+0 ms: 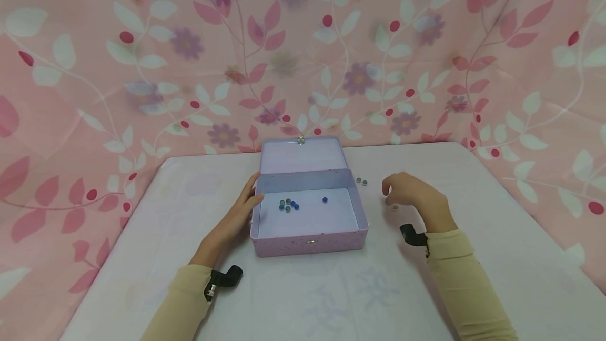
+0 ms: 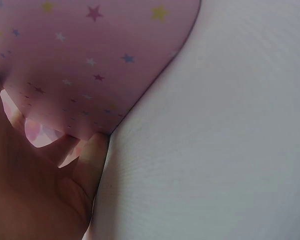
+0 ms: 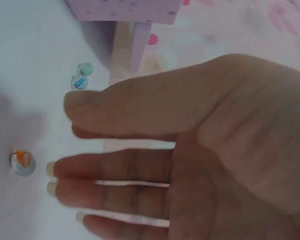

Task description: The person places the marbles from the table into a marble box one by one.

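A purple tin box (image 1: 310,246) with a hinged lid (image 1: 303,157) stands open on the table. Several blue and greenish glass marbles (image 1: 288,205) lie clustered on its floor, and one blue marble (image 1: 324,200) sits apart to their right. My left hand (image 1: 236,214) rests along the box's left side, thumb at the rim; in the left wrist view its fingers touch the star-patterned wall (image 2: 95,60). My right hand (image 1: 418,196) hovers right of the box, fingers pointing down, thumb beside the index finger. Below its fingertips lies a clear marble with orange inside (image 3: 23,163).
Two more marbles (image 1: 362,181) lie on the table just right of the box's back corner. A white cloth (image 1: 189,209) covers the table. Behind it hangs a pink floral curtain (image 1: 303,57). Both wrists carry a black camera mount (image 1: 227,277).
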`<state>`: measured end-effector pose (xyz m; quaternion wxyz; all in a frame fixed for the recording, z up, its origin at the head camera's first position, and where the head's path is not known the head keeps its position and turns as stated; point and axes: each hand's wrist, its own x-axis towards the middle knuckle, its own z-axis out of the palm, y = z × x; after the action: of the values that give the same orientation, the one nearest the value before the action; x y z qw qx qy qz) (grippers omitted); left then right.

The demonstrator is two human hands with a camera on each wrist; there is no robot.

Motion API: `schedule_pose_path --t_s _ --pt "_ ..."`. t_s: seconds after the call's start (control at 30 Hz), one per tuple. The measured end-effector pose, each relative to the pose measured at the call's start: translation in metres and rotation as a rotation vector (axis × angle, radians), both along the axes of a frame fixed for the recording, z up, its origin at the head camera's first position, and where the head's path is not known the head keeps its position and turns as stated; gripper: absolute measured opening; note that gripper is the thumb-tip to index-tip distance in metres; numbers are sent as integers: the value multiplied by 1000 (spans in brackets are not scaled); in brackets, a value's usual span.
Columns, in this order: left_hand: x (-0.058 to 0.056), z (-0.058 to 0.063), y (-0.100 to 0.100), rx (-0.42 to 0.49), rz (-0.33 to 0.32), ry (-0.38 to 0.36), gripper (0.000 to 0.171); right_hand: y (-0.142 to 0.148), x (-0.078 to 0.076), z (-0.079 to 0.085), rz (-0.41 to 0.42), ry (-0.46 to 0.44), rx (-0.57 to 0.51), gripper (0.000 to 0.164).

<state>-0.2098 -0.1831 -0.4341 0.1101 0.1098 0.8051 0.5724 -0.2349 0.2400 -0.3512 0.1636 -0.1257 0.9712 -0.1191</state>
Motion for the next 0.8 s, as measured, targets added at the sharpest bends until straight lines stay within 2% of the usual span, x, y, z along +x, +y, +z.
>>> schedule_pose_path --t_s 0.2,0.3,0.63,0.8 --pt "11 20 5 3 -11 -23 65 7 0 -7 -41 -88 28 13" --pt "14 26 6 -3 -13 -18 66 9 -1 -11 -41 -103 21 13" --pt "14 26 6 -2 -6 -22 66 8 -7 -22 -81 -152 16 8" --pt "14 26 6 -6 -1 -24 65 7 -11 -26 -58 -132 8 7"
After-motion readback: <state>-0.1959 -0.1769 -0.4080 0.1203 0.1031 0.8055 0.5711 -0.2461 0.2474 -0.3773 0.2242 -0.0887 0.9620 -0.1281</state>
